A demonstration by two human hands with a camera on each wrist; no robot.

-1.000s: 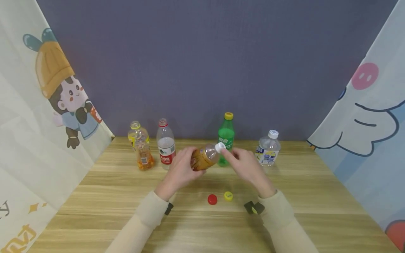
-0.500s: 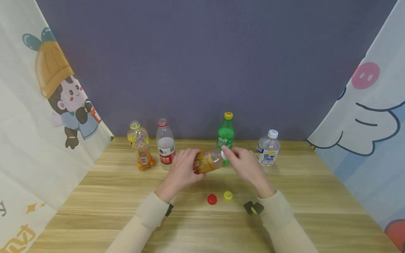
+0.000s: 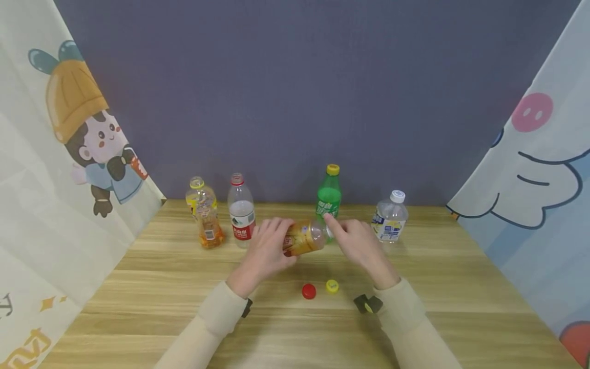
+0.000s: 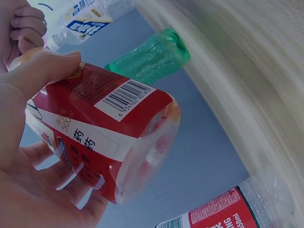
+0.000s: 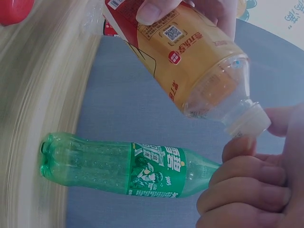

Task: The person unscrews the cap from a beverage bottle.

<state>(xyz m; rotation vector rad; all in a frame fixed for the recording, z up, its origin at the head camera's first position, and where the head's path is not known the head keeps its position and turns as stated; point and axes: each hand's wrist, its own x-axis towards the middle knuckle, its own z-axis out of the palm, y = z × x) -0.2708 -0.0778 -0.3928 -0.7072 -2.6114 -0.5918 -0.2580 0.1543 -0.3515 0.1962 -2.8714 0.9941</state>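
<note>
My left hand grips a plastic drink bottle with an orange and red label, holding it tilted on its side above the table with its neck toward the right. In the right wrist view the bottle's white cap sits on the neck, pinched between the thumb and index finger of my right hand. The other fingers of that hand are curled. Seen from the left wrist, the thumb lies over the label and the bottle's base faces the camera.
Behind stand a green bottle with a yellow cap and a clear bottle with a white cap. At left are two uncapped bottles, one yellow-labelled, one red-labelled. A red cap and a yellow cap lie in front.
The held bottle has tipped closer to level, its capped neck dropping and shifting slightly right. My right hand stays at the cap. The standing bottles and loose caps have not moved.
</note>
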